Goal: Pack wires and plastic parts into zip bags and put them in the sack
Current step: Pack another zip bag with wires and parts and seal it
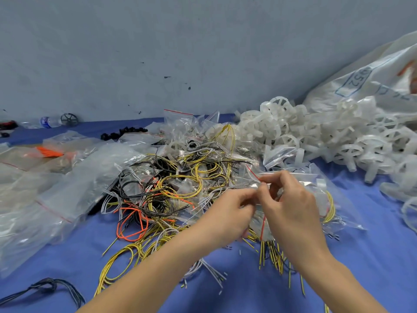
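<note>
Head view: two hands at work. The left hand [228, 213] and right hand [291, 206] both pinch the mouth of one zip bag [253, 175], at the right edge of the wire pile [180, 184], probably working its red strip. Plastic wheel parts [316, 136] are heaped right-behind the pile, with one sack [372, 82] beyond, probably close for drop-off. Spare bags [67, 188] lie left of the pile. Wires and wheels: too many to count.
</note>
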